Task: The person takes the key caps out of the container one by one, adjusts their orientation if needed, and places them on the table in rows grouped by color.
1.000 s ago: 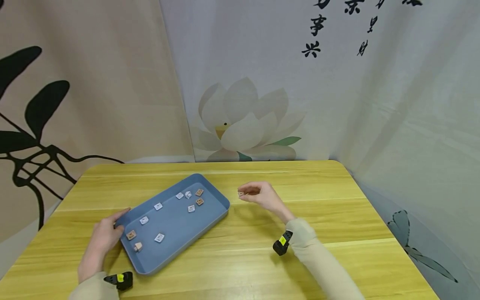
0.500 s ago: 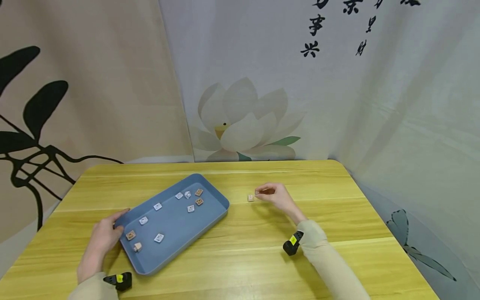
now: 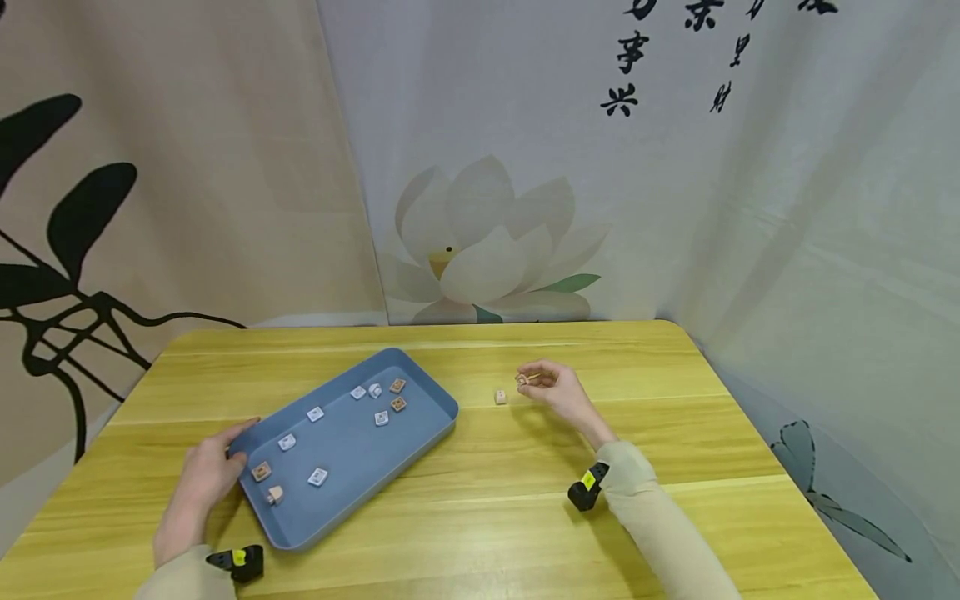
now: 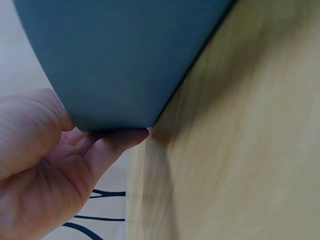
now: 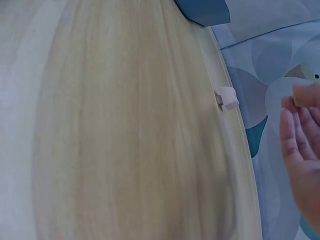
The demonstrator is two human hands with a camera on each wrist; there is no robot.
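Across the left half of the yellow wood-grain surface, the head view shows a blue-grey rectangular tray lying at a slant. Ten small square pieces, white or light brown, are scattered inside it. A person's left hand grips the tray's left corner. Beyond the tray's right corner, nearer the surface's far edge than its near one, a lone pale piece stands on the surface. Just right of that, the right hand pinches another small pale piece between thumb and fingertips.

In the left wrist view, the thumb lies along one side of the tray and the fingers press against its end.

Seen from the right wrist, the lone piece stands apart from the tray; the right hand is partly cut off, its pinched piece unclear.

Judging by this layout, the handling looks unfinished: ten pieces inside, one set outside, one in hand. Whether they are going in or out cannot be told.
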